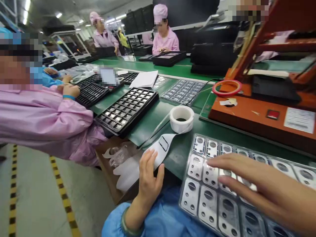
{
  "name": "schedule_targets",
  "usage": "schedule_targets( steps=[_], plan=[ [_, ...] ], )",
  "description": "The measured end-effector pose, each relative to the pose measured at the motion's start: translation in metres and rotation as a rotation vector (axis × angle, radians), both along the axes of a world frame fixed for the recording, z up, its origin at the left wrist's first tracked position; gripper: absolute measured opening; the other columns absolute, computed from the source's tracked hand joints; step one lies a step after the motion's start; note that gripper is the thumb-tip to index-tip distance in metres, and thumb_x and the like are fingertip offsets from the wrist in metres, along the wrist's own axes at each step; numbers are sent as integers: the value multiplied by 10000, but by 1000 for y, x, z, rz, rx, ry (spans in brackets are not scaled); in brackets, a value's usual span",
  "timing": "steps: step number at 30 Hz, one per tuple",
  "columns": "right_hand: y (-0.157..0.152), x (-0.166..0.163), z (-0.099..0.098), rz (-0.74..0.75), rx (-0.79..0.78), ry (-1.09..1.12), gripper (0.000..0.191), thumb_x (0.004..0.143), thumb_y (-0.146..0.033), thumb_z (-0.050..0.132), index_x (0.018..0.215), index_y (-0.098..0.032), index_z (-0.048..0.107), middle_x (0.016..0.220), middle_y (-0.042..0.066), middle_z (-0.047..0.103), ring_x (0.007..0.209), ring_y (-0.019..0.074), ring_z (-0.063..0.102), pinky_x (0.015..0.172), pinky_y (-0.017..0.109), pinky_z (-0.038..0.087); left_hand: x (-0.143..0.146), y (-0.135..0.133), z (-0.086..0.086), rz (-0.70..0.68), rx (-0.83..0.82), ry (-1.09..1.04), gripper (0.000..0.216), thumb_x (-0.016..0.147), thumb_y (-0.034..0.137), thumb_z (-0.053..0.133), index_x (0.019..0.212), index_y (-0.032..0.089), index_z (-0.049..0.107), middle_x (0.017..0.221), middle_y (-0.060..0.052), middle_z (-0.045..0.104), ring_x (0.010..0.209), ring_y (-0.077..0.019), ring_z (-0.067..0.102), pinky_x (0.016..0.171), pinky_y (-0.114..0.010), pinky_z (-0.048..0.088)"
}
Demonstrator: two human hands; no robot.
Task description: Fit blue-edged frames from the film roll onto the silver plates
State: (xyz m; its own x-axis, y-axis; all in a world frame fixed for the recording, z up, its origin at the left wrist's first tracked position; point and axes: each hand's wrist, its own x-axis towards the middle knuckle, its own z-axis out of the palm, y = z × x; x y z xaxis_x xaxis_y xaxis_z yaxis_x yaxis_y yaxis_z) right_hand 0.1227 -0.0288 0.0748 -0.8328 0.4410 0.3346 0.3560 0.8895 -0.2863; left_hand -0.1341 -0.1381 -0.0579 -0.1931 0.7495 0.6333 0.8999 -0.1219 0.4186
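My left hand (150, 179) grips the free end of a white backing strip (166, 140), its fingers lying over the strip. A black rectangular outline piece sits on the strip, which runs to a white roll (181, 119) on the table. My right hand (261, 187) reaches over a clear plastic tray (183, 194) with its fingers stretched out. Rows of silver metal plates (207, 205) with round holes lie in the tray's pockets. The fingertips are over a plate in the second row; whether they touch it I cannot tell.
An orange machine (247, 113) with a red tape ring (227, 88) stands at right. A black tray of small parts (128, 108) and another plate tray (184, 90) lie beyond. Below left, a cardboard box (107, 174) holds plastic scraps. A co-worker in a pink sleeve (49, 121) sits left.
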Motion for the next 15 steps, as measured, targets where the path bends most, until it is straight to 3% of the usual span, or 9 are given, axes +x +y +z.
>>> schedule_targets(
  steps=[2, 6, 9, 12, 15],
  plan=[
    [8, -52, -7, 155, 36, -91, 311, 1006, -314, 354, 1180, -191, 581, 1124, 74, 648, 959, 192, 615, 810, 320, 520, -8, 7, -10, 137, -20, -40, 433, 923, 200, 497, 1327, 76, 405, 1281, -208, 481, 1270, -308, 393, 1031, -504, 376],
    [23, -117, -33, 274, 357, -159, 262, 973, -156, 383, 1081, -109, 617, 1037, 118, 664, 862, 234, 588, 679, 363, 450, -11, 24, -20, 268, -176, -32, 526, 947, 364, 460, 1373, 70, 365, 1263, -203, 520, 1187, -328, 425, 955, -520, 388],
    [34, -134, -50, 279, 514, -172, 283, 958, -103, 373, 1107, -65, 610, 1040, 143, 659, 925, 247, 565, 738, 368, 415, -7, 31, -22, 295, -286, -16, 609, 952, 442, 421, 1412, 58, 310, 1267, -204, 537, 1142, -324, 449, 922, -515, 371],
    [38, -136, -65, 230, 506, -211, 288, 977, -187, 403, 1164, -66, 585, 1054, 144, 650, 1017, 267, 532, 805, 378, 383, -6, 34, -23, 275, -301, -11, 610, 954, 435, 427, 1421, 63, 307, 1309, -194, 532, 1176, -327, 424, 933, -500, 330],
    [36, -134, -79, 138, 458, -257, 336, 982, -269, 420, 1193, -55, 569, 1010, 143, 651, 950, 270, 545, 737, 372, 367, -8, 34, -21, 256, -277, -36, 581, 935, 376, 494, 1415, 89, 335, 1290, -165, 570, 1157, -330, 443, 914, -489, 292]
  ],
)
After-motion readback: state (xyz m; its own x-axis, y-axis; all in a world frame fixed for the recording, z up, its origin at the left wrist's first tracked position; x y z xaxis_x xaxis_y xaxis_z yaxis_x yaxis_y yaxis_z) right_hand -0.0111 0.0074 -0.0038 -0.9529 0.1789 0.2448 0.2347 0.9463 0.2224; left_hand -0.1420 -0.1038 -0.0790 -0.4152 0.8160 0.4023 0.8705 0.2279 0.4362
